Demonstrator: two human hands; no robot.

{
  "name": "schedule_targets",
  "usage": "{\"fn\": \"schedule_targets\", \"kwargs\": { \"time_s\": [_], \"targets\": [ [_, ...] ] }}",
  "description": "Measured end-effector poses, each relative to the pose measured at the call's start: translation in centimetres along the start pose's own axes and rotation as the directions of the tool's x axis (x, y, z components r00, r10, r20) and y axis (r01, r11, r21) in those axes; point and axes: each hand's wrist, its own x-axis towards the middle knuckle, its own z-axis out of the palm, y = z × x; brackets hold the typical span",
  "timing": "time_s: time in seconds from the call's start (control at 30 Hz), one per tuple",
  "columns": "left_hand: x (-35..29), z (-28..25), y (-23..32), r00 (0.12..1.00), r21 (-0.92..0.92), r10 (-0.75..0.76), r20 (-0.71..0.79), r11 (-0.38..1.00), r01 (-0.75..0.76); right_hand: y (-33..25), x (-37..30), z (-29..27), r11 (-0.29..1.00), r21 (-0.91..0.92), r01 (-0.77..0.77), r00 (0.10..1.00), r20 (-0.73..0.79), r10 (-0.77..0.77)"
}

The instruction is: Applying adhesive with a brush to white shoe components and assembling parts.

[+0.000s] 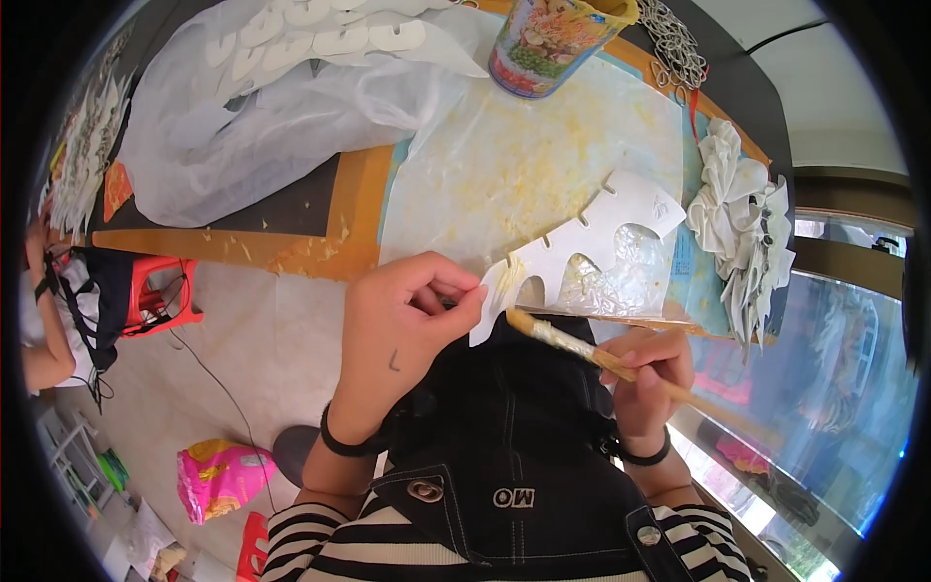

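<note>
My left hand (402,315) pinches the near left end of a flat white cut-out piece (587,231) with notches and curved gaps along its edges. The piece slants up to the right over a plastic-covered work surface (465,175), and yellowish smears show near the pinched end. In my right hand (652,373) is a paintbrush (567,341) with a wooden handle. Its yellow-caked bristles point left, just below the piece, close to my left fingertips. Whether the bristles touch the piece I cannot tell.
A colourful printed tub (558,48) with a yellow-crusted rim stands at the back. White cut pieces (339,39) lie on translucent plastic (281,145) at back left. Crumpled white pieces (732,204) hang at the right edge, near metal rings (671,44). Another person's arm (48,330) shows far left.
</note>
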Motion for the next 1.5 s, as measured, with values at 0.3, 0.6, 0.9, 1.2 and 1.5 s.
{"fn": "schedule_targets", "kwargs": {
  "time_s": [0.3,0.6,0.9,1.2,1.5],
  "targets": [
    [0.0,0.0,0.0,1.000,-0.028,-0.020,0.001,0.999,0.020,0.2,1.4,0.1,0.848,0.497,-0.185,0.933,-0.181,0.310],
    [-0.1,-0.3,0.6,0.999,0.009,-0.040,0.016,0.999,0.039,0.5,-0.2,0.8,0.983,-0.180,0.022,1.000,-0.008,-0.023],
    [-0.2,-0.1,0.5,1.000,0.007,-0.006,0.022,1.000,0.006,0.8,2.2,2.6,0.977,-0.213,0.004,0.999,-0.046,-0.014],
    [-0.1,-0.2,0.1,0.999,0.001,0.051,-0.004,0.999,-0.051,0.4,-0.3,0.2,0.978,-0.167,0.127,0.992,0.051,-0.120],
    [0.0,-0.5,-0.3,0.997,0.062,0.068,0.034,0.996,-0.070,1.4,1.3,2.5,0.975,-0.224,-0.003,0.999,0.036,0.011]
  ]
}}
